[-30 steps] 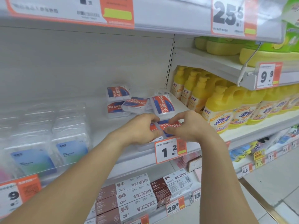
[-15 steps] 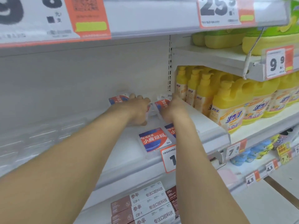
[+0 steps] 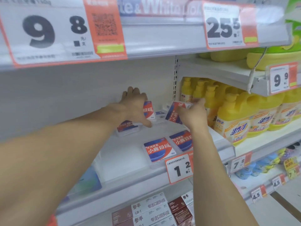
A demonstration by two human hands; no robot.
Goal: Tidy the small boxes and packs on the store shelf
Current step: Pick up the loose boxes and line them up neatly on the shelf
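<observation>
This is a shop aisle. White metal shelves run in tiers, each front edge carrying orange-and-white price tags: a big "9 8" tag, a "25.5" tag and a smaller tag at the edge below. Identical goods stand in rows: yellow bottles on the right, small red-and-blue packs near the front edge, brown-and-white boxes on the tier beneath.
</observation>
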